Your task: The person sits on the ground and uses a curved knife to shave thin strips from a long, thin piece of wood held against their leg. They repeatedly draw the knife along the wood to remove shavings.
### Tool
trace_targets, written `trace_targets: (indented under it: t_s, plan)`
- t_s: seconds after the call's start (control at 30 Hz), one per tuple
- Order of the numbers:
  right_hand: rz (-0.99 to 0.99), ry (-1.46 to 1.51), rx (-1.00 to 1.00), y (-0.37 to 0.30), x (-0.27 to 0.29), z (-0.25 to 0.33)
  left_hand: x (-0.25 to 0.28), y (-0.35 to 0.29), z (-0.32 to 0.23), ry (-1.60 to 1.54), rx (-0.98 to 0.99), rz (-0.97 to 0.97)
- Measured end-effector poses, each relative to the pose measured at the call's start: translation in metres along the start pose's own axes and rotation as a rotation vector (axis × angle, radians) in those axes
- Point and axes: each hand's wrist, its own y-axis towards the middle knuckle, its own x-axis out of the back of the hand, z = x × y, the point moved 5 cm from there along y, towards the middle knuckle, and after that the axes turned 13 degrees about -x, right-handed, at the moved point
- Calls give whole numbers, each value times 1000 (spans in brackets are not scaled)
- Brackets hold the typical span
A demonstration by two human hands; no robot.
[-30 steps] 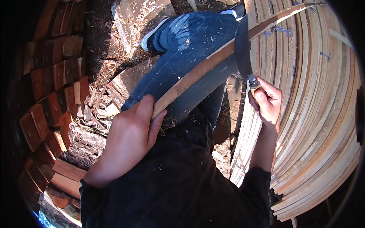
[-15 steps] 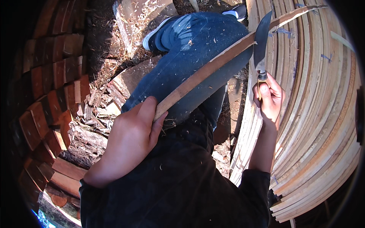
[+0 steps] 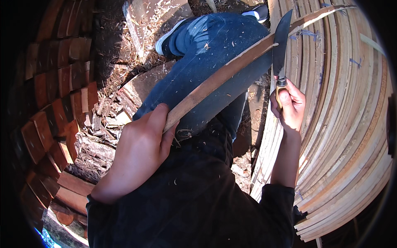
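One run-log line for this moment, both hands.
left hand: holds wooden strip, near end; right hand: holds wooden-handled knife; knife: crosses strip in view, contact unclear

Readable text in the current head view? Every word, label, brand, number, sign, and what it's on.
None readable.
Knife: no lettering visible.
Wooden strip in the left hand: no lettering visible.
Stacked strips: blue marks or ties, no letters I can make out.
Shoe at the top: too small to tell.

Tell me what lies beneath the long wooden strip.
Beneath the strip, held by the left hand, the jeans show on both sides, with stacked slats under its far end. The surfaces directly beneath are covered; contact there cannot be seen.
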Motion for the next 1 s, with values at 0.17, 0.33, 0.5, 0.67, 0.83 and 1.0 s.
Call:
trace_targets:
  t_s: [0.17,0.33,0.5,0.67,0.83,1.0]
  plan:
    - [-203,200,111,6,11,10,2,2,-1,-9,17,-58]
    - [-180,-141,71,4,18,11,1,1,-1,6,39,-34]
    - [-78,58,52,8,3,-18,-2,-1,-2,10,8,-34]
    - [-118,166,91,15,12,5,0,1,0,18,-6,-44]
    - [78,27,172,0,-13,11,0,1,0,30,-3,-24]
    - [3,29,92,6,-2,-2,1,-1,1,-9,21,-47]
